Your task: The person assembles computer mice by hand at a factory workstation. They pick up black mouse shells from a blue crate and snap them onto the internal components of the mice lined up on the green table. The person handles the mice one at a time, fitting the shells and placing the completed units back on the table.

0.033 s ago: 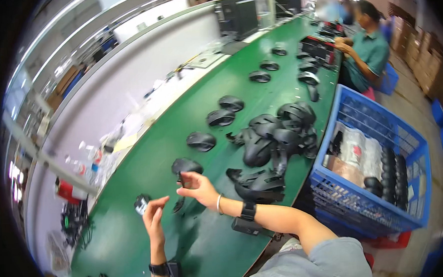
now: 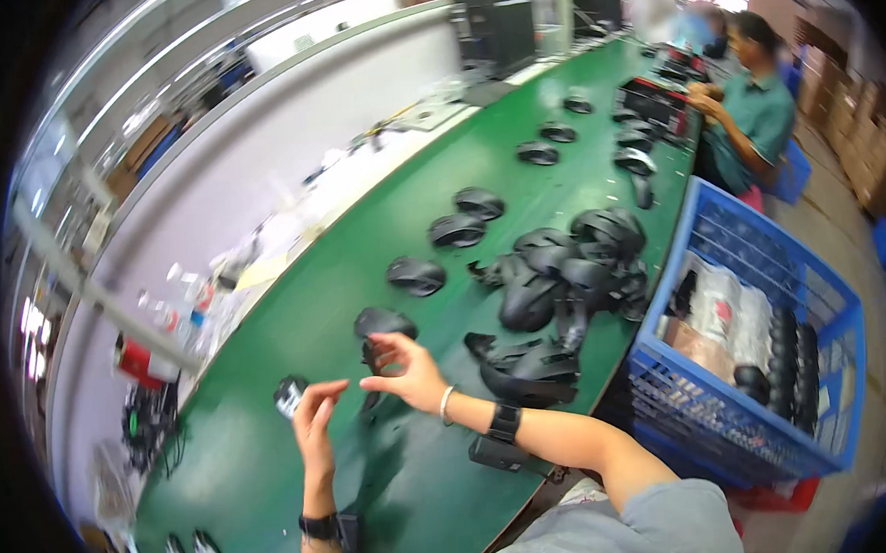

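My right hand (image 2: 415,376) hovers over the green bench, its fingers and thumb bent around a thin black curved piece (image 2: 370,357), partly hidden by the hand. My left hand (image 2: 317,433) is raised close by on the left, fingers stretched toward the right hand, thumb apart, nothing visible in it. Just beyond the right hand sits a black mouse shell (image 2: 385,324). A small black-and-white part (image 2: 290,395) lies beyond the left hand. A heap of black mouse shells (image 2: 563,270) is to the right, with curved black shell parts (image 2: 528,367) nearer to my right forearm.
More mouse shells (image 2: 415,275) form a loose row up the green bench (image 2: 445,321). A blue crate (image 2: 668,365) of wrapped and black parts stands at the right edge. A black box (image 2: 497,454) lies beneath my right forearm. A co-worker (image 2: 760,110) sits at the far right.
The bench and its things have shifted slightly to the right in view. Both hands hold nearly the same pose, the right one a little further right.
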Demonstrator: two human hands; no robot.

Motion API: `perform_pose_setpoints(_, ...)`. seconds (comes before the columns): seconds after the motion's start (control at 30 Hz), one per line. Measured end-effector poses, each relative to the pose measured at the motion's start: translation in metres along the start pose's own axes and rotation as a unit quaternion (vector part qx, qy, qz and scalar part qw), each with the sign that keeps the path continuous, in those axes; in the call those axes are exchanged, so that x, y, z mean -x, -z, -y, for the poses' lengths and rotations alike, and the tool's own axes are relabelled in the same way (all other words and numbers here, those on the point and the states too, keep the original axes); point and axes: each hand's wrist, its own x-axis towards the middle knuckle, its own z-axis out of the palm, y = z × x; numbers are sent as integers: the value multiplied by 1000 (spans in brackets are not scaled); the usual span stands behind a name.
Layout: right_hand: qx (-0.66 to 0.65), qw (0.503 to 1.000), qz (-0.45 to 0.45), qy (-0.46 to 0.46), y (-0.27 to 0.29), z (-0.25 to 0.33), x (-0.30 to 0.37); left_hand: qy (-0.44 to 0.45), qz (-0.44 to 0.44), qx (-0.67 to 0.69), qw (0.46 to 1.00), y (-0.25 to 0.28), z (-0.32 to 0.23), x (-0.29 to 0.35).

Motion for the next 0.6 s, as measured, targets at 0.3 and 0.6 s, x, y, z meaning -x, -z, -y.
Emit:
perform_pose_setpoints(0.3,263,949,26,173,-12,25,18,47,-67,16,997,-37,13,-4)
perform_pose_setpoints(0.6,357,885,50,294,-13,36,18,116,-159,-116,973,13,34,-17)
